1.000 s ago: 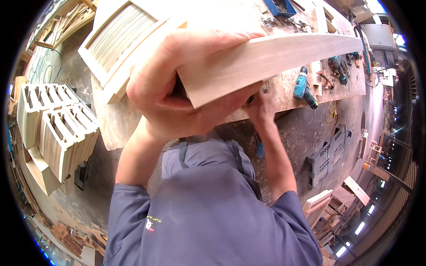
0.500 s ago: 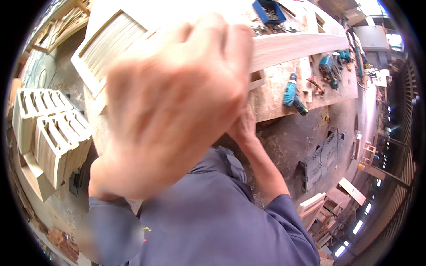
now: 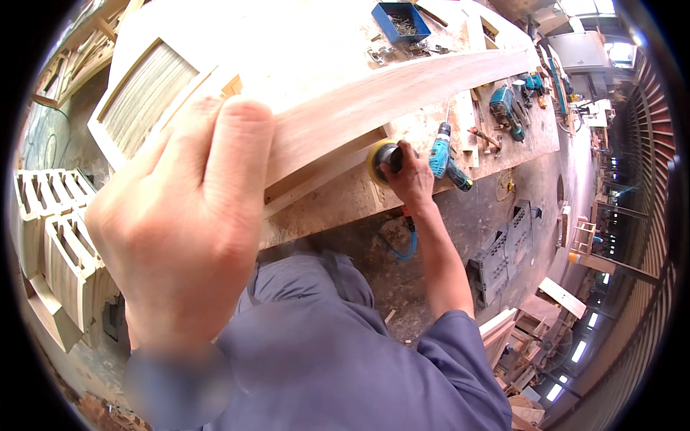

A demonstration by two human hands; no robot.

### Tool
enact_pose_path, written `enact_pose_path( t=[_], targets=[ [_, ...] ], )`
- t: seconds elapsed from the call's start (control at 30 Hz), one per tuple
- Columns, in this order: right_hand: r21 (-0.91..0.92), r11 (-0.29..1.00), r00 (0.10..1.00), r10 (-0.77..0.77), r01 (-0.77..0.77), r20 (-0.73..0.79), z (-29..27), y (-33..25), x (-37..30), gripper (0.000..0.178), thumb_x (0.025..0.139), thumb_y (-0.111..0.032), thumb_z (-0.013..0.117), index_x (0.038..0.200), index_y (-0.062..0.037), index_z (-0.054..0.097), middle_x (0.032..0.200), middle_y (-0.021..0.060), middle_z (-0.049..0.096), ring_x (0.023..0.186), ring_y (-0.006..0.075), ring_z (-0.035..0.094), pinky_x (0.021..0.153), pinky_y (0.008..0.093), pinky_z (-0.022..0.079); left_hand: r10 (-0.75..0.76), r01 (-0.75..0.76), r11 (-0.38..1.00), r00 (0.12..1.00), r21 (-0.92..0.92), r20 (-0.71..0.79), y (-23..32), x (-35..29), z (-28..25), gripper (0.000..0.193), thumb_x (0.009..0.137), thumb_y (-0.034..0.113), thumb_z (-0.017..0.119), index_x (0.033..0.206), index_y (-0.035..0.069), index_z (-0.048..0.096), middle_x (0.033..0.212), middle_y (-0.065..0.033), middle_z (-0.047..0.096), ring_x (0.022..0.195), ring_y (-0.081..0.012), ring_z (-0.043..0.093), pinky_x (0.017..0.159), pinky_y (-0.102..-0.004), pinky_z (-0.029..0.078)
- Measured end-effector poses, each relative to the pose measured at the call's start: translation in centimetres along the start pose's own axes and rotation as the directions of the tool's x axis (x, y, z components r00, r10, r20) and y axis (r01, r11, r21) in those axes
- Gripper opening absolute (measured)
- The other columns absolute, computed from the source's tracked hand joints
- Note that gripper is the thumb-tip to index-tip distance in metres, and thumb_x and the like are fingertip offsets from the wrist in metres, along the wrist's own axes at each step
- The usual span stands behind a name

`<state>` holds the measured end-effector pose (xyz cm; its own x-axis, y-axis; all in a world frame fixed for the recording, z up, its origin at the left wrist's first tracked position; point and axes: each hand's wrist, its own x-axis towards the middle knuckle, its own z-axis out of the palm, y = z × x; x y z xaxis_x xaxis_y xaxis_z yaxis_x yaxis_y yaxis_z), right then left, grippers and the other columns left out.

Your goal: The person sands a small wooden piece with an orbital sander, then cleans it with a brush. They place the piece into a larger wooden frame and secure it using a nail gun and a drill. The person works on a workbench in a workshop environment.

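Note:
My left hand looms large at the left. Its fingers are curled closed over the near end of a long pale wooden piece, which reaches away to the right above the workbench. Lower and to the right, my right hand grips a round sander with a dark top and a yellow pad edge. The sander is beside the wood's underside; whether they touch, I cannot tell. A blue hose hangs below my right wrist. Just right of that hand lies a teal cordless drill.
Farther right on the bench are another teal power tool and a hammer-like tool. A blue box of small metal parts sits at the back. A framed wooden panel lies far left, above stacked slotted wooden pieces nearby.
My left hand has shifted left and down with the wood's end. My right hand, partly hidden before, has come up and right; the sander and hose now show.

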<state>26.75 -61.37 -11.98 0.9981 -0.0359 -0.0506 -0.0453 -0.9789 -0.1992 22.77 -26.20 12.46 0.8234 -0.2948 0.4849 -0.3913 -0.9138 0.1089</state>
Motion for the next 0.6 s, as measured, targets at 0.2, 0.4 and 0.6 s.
enact_pose_path(
  t=[0.2, 0.4, 0.6],
  targets=[
    [-0.002, 0.999, 0.999, -0.046, 0.046, 0.012, -0.1, 2.7, 2.1, 0.062, 0.080, -0.030, 0.084, 0.132, -0.0200, 0.052, 0.100, 0.0222, 0.070, 0.091, 0.0448, 0.069, 0.079, 0.0522, 0.055, 0.013, -0.013, 0.999, 1.000, 0.035, -0.004, 0.0, -0.1, 0.3, 0.062, 0.057, 0.000, 0.088, 0.114, 0.001, 0.064, 0.098, -0.0193, 0.072, 0.088, -0.0362, 0.074, 0.073, -0.0390, 0.060],
    [-0.016, 0.997, 0.996, -0.072, 0.073, 0.052, -0.9, 1.7, 2.4, 0.061, 0.081, -0.030, 0.083, 0.133, -0.0205, 0.052, 0.101, 0.0258, 0.065, 0.091, 0.0472, 0.067, 0.079, 0.0522, 0.055, -0.043, 0.042, 0.999, 0.998, 0.032, 0.042, 0.2, 0.2, 0.0, 0.060, 0.057, -0.001, 0.087, 0.113, -0.001, 0.065, 0.096, -0.0205, 0.071, 0.088, -0.0371, 0.074, 0.073, -0.0400, 0.060],
    [0.003, 0.994, 0.993, -0.111, 0.111, 0.047, -0.9, 1.3, 2.0, 0.065, 0.080, -0.031, 0.085, 0.136, -0.0229, 0.053, 0.107, 0.0248, 0.060, 0.093, 0.0454, 0.067, 0.078, 0.0513, 0.056, -0.021, 0.021, 1.000, 1.000, 0.018, -0.001, 0.1, 0.0, 0.3, 0.057, 0.059, -0.001, 0.087, 0.112, 0.000, 0.066, 0.097, -0.0201, 0.072, 0.085, -0.0355, 0.074, 0.071, -0.0387, 0.060]
  ],
)
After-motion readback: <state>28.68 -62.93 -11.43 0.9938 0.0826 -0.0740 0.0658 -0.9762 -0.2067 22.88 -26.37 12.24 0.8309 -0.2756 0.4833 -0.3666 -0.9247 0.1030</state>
